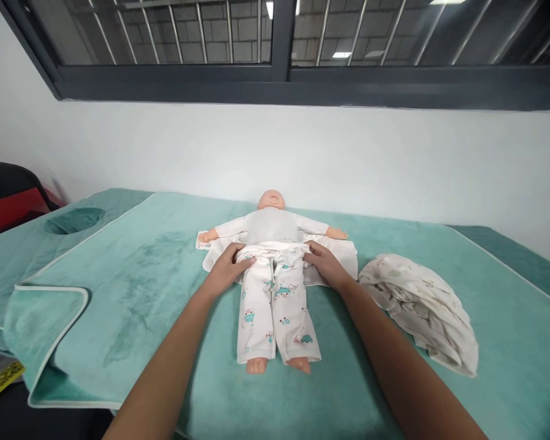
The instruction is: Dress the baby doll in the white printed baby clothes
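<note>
A baby doll (271, 198) lies on its back with its head toward the wall and its arms spread. It wears a white long-sleeved top (272, 226) and white baby pants (282, 299) printed with small teal and red pictures. My left hand (231, 266) grips the waistband at one side, thumb on the front of the cloth. On the other side, my right hand (323, 261) has its fingers closed on the waistband as well. Another white garment (341, 253) is spread beneath the doll's upper body. The doll's bare feet stick out of the pant legs.
A crumpled white printed cloth (421, 308) lies to the right of the doll. The teal cover (132, 305) has a folded, white-trimmed edge at the left. Behind stand a white wall (275, 153) and a dark window frame (279, 91). A red and black chair (13, 201) is at far left.
</note>
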{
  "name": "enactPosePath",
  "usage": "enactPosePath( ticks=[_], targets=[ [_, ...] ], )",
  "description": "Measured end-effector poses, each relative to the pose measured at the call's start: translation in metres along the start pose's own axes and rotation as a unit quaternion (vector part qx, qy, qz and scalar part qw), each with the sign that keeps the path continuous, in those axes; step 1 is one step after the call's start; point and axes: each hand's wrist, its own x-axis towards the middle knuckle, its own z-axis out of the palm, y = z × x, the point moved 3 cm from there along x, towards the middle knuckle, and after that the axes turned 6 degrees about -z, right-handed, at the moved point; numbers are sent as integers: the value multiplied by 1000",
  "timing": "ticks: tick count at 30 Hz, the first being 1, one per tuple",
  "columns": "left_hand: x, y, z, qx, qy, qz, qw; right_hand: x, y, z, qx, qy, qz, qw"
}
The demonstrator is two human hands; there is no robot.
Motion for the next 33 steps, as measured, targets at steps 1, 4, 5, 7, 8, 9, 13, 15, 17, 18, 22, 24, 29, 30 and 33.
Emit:
enactPosePath(
  ticks=[1,4,5,7,8,9,13,15,17,18,22,24,29,30,33],
  targets=[
    [-4,0,-3,11,-34,-4,999,-6,-4,-1,16,-48,9,999],
    [-14,1,-9,61,-94,3,994,-23,-16,0,15,-174,43,984],
    [-17,2,-9,75,-96,19,992,-28,-18,2,-3,-191,49,980],
    [-20,4,-7,89,-87,62,990,-35,-19,6,-34,-187,52,980],
    [-22,5,-4,92,-78,80,989,-38,-19,9,-39,-175,51,982],
    [-24,5,-1,92,-62,87,990,-40,-18,13,-34,-160,50,985],
    [-31,3,10,49,61,1,997,-45,-12,26,40,-55,57,996],
    [-36,3,14,5,91,-44,995,-47,-12,28,74,-5,70,995],
    [-43,5,15,-14,71,-53,996,-52,-15,27,51,13,75,996],
    [-49,6,14,-11,47,-50,998,-56,-18,25,21,7,76,997],
    [-84,12,6,42,-88,3,995,-85,-36,22,-58,-138,66,986],
    [-104,17,2,92,-140,44,985,-104,-46,26,-61,-211,44,975],
    [-130,25,4,220,-206,58,952,-132,-56,43,-169,-198,-39,965],
    [-131,25,6,240,-202,59,948,-134,-58,47,-195,-184,-52,962],
    [-133,27,12,270,-157,88,946,-139,-62,55,-248,-161,-74,952]
  ],
)
